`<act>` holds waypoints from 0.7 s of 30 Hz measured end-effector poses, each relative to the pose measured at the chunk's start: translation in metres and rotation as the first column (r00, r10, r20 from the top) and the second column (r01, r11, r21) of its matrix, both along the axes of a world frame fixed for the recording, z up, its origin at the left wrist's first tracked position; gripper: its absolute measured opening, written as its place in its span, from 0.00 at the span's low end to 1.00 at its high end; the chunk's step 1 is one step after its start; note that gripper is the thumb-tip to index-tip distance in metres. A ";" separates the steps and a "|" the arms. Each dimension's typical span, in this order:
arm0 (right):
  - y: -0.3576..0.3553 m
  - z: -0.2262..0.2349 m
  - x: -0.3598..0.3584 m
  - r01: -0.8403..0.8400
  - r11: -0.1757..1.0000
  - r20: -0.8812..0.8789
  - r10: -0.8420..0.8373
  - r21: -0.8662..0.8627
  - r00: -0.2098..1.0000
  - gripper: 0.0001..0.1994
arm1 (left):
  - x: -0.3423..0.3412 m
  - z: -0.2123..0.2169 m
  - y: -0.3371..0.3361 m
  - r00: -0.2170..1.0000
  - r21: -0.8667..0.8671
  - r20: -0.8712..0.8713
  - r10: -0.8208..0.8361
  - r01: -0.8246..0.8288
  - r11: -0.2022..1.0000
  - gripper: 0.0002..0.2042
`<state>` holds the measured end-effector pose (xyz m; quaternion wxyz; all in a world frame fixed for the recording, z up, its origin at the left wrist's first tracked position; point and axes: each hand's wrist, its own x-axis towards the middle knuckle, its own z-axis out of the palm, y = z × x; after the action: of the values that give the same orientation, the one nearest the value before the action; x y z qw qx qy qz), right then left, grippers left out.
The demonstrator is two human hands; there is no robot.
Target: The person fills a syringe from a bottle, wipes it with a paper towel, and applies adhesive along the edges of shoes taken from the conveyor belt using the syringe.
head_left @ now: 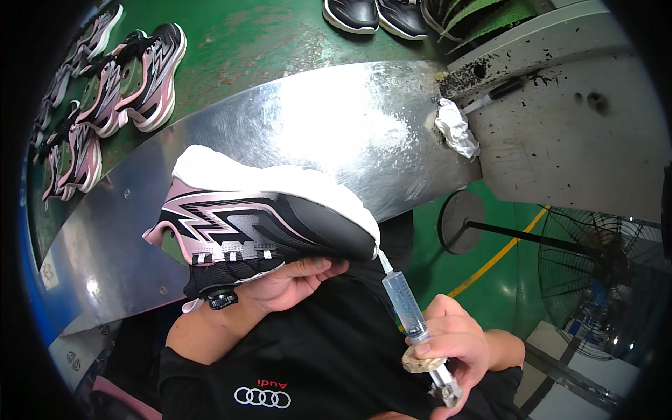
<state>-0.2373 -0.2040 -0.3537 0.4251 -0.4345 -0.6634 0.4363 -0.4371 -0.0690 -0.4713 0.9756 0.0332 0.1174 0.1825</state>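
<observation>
A pink, black and silver sneaker with a thick white sole is held on its side just above the person's lap, sole turned upward and away, toe pointing right. The left hand cups it from below, fingers curled under the black upper near the laces, closed around the shoe. At the toe, where the white sole meets the black upper, the thin tip of a syringe touches the seam. The syringe barrel, filled with clear liquid, slants down and right into the right hand, which is closed round its lower end; a crusted lump sits on the plunger end beneath the fingers.

Behind the shoe a curved shiny metal bench sweeps across. On the green surface beyond lie more pink sneakers to the left and dark shoes at the top, cut off by the edge. A crumpled white rag sits by a stained white stand. A floor fan stands right, partly dark. The inner side of the held shoe is hidden.
</observation>
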 end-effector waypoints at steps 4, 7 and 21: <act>-0.001 -0.002 -0.007 0.031 0.998 0.124 -0.038 0.052 0.992 0.37 | 0.005 -0.001 0.001 0.998 0.003 0.028 0.055 -0.055 0.998 0.14; -0.001 -0.005 -0.010 0.035 0.995 0.208 -0.053 0.092 0.977 0.36 | 0.007 0.000 0.003 0.998 -0.026 0.021 0.058 -0.058 0.998 0.14; 0.009 -0.035 -0.025 0.027 0.912 0.440 -0.223 0.409 0.870 0.26 | 0.015 0.005 0.009 0.989 -0.042 0.148 0.021 -0.015 0.999 0.15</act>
<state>-0.2618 -0.1949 -0.3891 0.3542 -0.4780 -0.7905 0.1457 -0.4224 -0.0599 -0.4659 0.9804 -0.0013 0.0485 0.1910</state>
